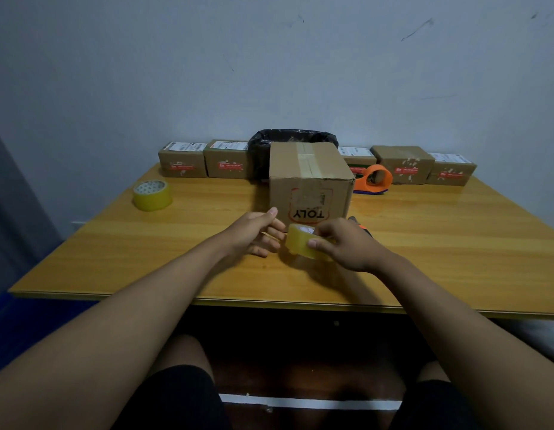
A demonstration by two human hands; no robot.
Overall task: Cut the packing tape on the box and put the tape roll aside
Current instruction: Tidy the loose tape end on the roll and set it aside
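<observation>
So the right hand (347,246) is wrapped around the tape roll (300,243), thumb on the near rim and fingers curled over the far side, holding it just above the bench (424,243), right in front of the box (310,181). The left hand (257,234) is pinched shut just beside the roll. It looks like it has the loose tape end between thumb and fingertips, but the strip is clear and I honestly can't tell for sure.

Things I'd worry about from here:

- The box already has tape running down its top seam and over the front edge. If the strip in hand is still joined to that, any tug could drag or tip the box, since nothing is bracing it.
- Clear tape loves folding back on itself. If the left pinch slackens, the end probably snaps back onto the roll and has to be hunted for again.
- There's something orange and dark peeking out behind the right hand, maybe a cutter, too hidden to say. If it has a blade, reaching for it blind with a hand full of roll is a way to nick a finger.
- The second tape roll (152,195) sits well off to the left and the orange tape dispenser (375,178) is beside the box, so there's room to park this roll, but set on its edge it could wander off the bench.
</observation>
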